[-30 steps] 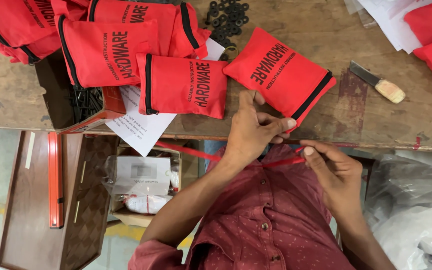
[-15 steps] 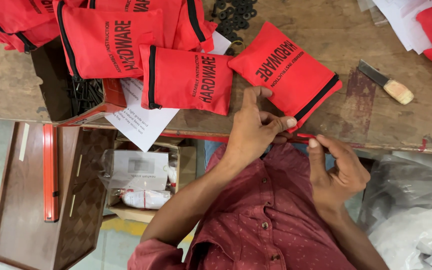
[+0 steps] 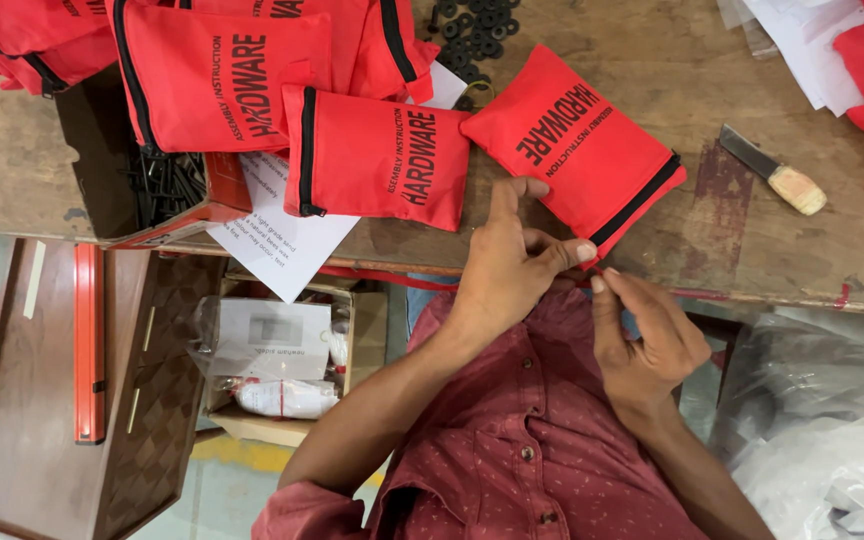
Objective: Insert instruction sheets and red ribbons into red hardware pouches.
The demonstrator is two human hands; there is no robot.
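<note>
A red zip pouch (image 3: 572,140) with a black zipper lies tilted on the wooden table (image 3: 772,270), close to its front edge. My left hand (image 3: 512,265) pinches the pouch's near corner between thumb and forefinger. My right hand (image 3: 652,340) is just below the table edge, and its fingertips reach up to that same corner. Whether it grips anything there is hidden. A thin red strip (image 3: 382,276) runs along the table edge to the left of my hands.
More red pouches (image 3: 377,150) lie piled at the left, over a white paper sheet (image 3: 282,240). A box of black screws (image 3: 167,185) and black washers (image 3: 472,25) are nearby. A wood-handled knife (image 3: 777,175) lies to the right. An open carton (image 3: 272,360) and a brown stand (image 3: 52,380) sit below.
My right hand has risen from below the table edge to the pouch's corner, and its fingers have stretched out. My left hand has kept its pinch on the corner.
</note>
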